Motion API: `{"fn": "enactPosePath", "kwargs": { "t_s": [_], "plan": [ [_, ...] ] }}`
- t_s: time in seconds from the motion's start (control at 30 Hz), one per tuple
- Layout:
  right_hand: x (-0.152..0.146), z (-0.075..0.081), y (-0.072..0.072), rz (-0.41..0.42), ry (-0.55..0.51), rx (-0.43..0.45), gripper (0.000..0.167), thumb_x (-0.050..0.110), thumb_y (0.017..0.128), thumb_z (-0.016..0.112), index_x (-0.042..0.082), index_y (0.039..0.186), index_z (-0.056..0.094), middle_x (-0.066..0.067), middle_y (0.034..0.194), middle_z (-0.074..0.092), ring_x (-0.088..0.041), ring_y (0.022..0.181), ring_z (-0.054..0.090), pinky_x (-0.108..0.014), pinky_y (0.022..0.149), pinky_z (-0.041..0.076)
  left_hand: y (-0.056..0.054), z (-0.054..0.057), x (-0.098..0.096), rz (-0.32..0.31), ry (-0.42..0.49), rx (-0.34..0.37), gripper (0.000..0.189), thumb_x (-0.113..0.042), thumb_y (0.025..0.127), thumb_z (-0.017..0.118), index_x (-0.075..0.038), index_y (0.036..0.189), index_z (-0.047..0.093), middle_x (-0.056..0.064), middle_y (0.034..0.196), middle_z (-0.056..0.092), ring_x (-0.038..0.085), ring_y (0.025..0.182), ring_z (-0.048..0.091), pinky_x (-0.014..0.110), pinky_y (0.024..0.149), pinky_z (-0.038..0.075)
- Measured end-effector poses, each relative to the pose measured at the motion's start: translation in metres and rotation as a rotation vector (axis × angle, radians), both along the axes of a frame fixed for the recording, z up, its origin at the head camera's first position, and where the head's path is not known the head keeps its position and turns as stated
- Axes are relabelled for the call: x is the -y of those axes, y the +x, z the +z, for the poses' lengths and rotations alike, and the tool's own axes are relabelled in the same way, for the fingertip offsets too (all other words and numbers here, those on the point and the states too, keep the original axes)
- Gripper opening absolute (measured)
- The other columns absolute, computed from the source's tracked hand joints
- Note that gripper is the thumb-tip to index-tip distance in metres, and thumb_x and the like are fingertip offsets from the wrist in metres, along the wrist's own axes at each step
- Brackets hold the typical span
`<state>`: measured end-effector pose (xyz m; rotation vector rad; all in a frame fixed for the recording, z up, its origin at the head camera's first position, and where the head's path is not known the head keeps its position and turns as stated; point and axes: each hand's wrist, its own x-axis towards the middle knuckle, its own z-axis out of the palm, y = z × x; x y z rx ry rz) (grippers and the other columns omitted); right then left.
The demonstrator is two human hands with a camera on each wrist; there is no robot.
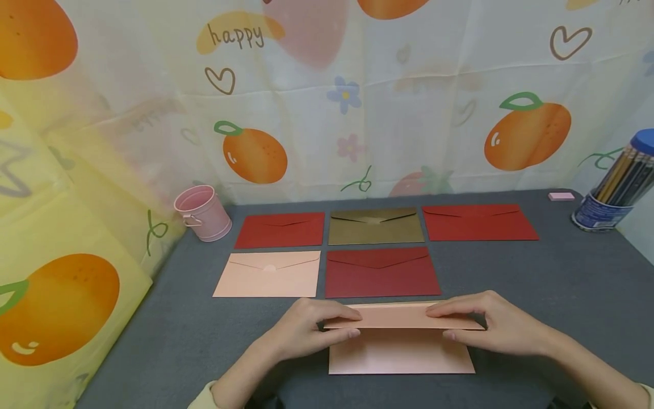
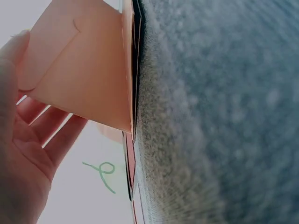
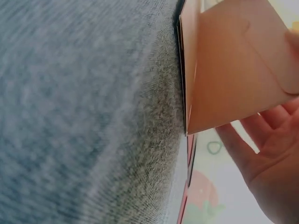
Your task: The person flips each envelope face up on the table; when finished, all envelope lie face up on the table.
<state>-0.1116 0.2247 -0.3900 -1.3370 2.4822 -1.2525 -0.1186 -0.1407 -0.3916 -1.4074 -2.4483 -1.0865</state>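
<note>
A peach envelope (image 1: 398, 319) is tilted up off the table, its near edge raised. My left hand (image 1: 314, 326) pinches its left end, the thumb on the near side and the fingers on the far side. At the right end, my right hand (image 1: 493, 321) holds it the same way. Both wrist views show a flap outline on the envelope's face (image 2: 88, 79). Under it another peach sheet or envelope (image 1: 401, 359) lies flat on top of thin dark-edged layers (image 3: 182, 84); what these layers are is hidden.
Beyond the hands lie a peach envelope (image 1: 271, 281), a dark red envelope (image 1: 380, 278), a red envelope (image 1: 281, 233), an olive envelope (image 1: 375, 233) and another red one (image 1: 480, 224). A pink bucket (image 1: 209, 221), pink eraser (image 1: 561, 196) and pencil tub (image 1: 603, 213) stand behind.
</note>
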Motion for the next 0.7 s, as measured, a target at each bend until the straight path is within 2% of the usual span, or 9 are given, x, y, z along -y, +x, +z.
{"fn": "enactPosePath", "kwargs": {
  "t_s": [0.13, 0.37, 0.53, 0.6, 0.7],
  "plan": [
    [0.0010, -0.0026, -0.0034, 0.005, -0.089, -0.037, 0.039, 0.001, 0.086, 0.072, 0.012, 0.122, 0.069, -0.002, 0.115, 0.070, -0.009, 0.104, 0.065, -0.017, 0.078, 0.051, -0.0013, 0.0011, 0.0001, 0.016, 0.074, 0.072, 0.016, -0.021, 0.091, 0.071, -0.018, 0.106, 0.074, -0.010, 0.097, 0.072, -0.003, 0.078, 0.060, 0.014, 0.067, 0.050],
    [0.0052, -0.0047, -0.0062, -0.054, -0.135, -0.115, 0.044, -0.012, 0.078, 0.073, 0.011, 0.116, 0.072, -0.001, 0.107, 0.072, -0.008, 0.097, 0.068, -0.014, 0.080, 0.050, -0.0035, 0.0020, 0.0010, 0.031, 0.077, 0.145, 0.023, -0.005, 0.091, 0.068, -0.011, 0.112, 0.072, -0.002, 0.103, 0.073, 0.003, 0.093, 0.067, 0.022, 0.079, 0.054],
    [0.0067, -0.0020, -0.0051, -0.131, -0.137, -0.145, 0.043, -0.010, 0.077, 0.075, 0.016, 0.112, 0.073, 0.005, 0.104, 0.072, -0.006, 0.094, 0.068, -0.014, 0.079, 0.050, -0.0020, 0.0046, -0.0008, 0.065, 0.108, 0.177, 0.025, -0.005, 0.090, 0.069, -0.012, 0.114, 0.072, -0.003, 0.102, 0.073, 0.003, 0.091, 0.067, 0.025, 0.078, 0.055],
    [0.0071, -0.0004, -0.0040, -0.163, -0.141, -0.136, 0.041, -0.008, 0.078, 0.075, 0.018, 0.109, 0.074, 0.007, 0.102, 0.073, -0.006, 0.092, 0.068, -0.015, 0.078, 0.051, -0.0014, 0.0052, -0.0009, 0.072, 0.124, 0.186, 0.025, -0.004, 0.089, 0.070, -0.012, 0.113, 0.072, -0.003, 0.101, 0.073, 0.004, 0.089, 0.068, 0.024, 0.074, 0.055],
    [0.0073, 0.0013, -0.0026, -0.199, -0.142, -0.103, 0.034, -0.003, 0.081, 0.076, 0.021, 0.106, 0.074, 0.008, 0.099, 0.073, -0.006, 0.088, 0.068, -0.016, 0.074, 0.051, -0.0008, 0.0060, -0.0008, 0.084, 0.138, 0.198, 0.024, -0.005, 0.089, 0.070, -0.013, 0.112, 0.073, -0.003, 0.100, 0.073, 0.003, 0.082, 0.066, 0.022, 0.060, 0.049]
  ]
}}
